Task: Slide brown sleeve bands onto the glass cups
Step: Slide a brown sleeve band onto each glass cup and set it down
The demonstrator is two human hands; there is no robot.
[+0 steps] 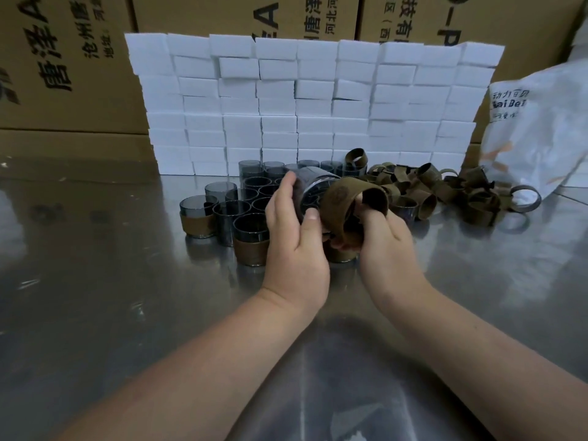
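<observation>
Left hand [296, 240]: curled round tilted glass cup [313, 186], held above standing cups [229, 214] on steel table [95, 281].
Right hand [386, 246]: gripping brown sleeve band [343, 202], just beside glass cup.
Loose bands [445, 192]: heaped further right on table.

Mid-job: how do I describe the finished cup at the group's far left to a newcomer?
Find the wall of white foam blocks at the back of the steel table; a cluster of smoky glass cups stands before it. The leftmost cup is yours: a brown band wraps its lower half, while the cups next to it are bare.
</observation>
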